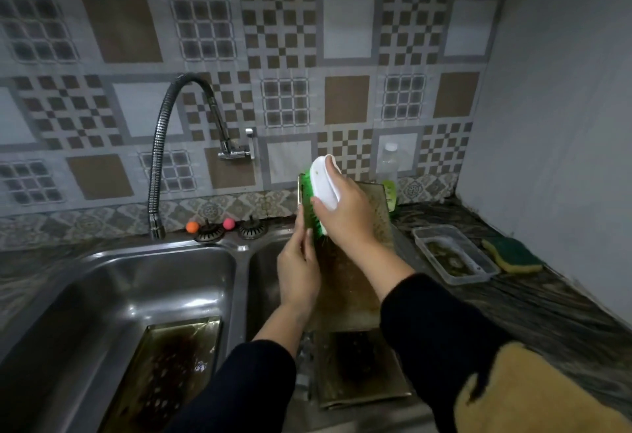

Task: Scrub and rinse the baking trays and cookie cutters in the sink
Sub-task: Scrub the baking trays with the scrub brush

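Nearest me I see two dark sleeves, and by my right one a tan cloth (533,395) on the bench (547,299). I count three baking trays: one lying in the left basin (164,367), one flat in the near right basin (359,367), and one stood up on edge above it (345,282). My left hand (297,268) has its fingers closed round that upright tray's left edge; my right hand (345,207) has its fingers wrapped tight over one white brush (321,186), green bristles pressed to the tray's face. On the far rim sit two strainer plugs and two small balls, orange and pink. To the right lie one clear tub (455,255) and one green-yellow sponge (513,255); one bottle (390,172) stands at the patterned tile wall, left of it one flexible tap (164,159).
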Demonstrator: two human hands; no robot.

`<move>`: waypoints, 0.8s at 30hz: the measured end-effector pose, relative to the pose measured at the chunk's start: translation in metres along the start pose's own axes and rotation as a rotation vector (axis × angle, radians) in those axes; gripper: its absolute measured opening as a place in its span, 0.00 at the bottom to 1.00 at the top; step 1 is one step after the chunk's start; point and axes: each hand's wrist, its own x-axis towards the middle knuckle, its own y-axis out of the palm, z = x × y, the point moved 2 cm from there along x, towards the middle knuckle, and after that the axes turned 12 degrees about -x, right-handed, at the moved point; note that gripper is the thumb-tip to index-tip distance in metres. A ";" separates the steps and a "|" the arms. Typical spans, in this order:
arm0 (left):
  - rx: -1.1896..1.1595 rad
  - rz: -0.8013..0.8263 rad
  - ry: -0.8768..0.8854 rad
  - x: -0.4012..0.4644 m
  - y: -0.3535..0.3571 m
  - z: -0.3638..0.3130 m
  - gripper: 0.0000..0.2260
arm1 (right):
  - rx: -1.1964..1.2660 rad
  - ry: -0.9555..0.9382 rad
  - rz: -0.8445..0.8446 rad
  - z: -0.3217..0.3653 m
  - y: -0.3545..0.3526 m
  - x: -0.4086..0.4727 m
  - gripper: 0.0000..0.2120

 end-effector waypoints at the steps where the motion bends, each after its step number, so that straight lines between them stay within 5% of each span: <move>1: 0.004 -0.007 0.001 -0.001 -0.002 -0.001 0.21 | -0.013 -0.008 0.002 0.002 0.001 0.001 0.33; 10: 0.165 -0.232 -0.001 0.020 -0.058 -0.001 0.21 | 0.161 -0.120 0.147 -0.013 0.036 -0.102 0.36; 14: 0.260 -0.189 0.056 0.008 -0.057 -0.006 0.22 | 0.134 0.054 0.044 0.002 0.024 -0.038 0.34; 19: 0.704 -0.005 0.236 -0.010 -0.038 -0.012 0.25 | 0.000 0.152 0.097 0.026 0.006 0.012 0.38; 24: 0.929 0.046 0.305 -0.017 -0.027 -0.011 0.24 | -0.129 0.258 -0.003 0.017 0.004 0.008 0.25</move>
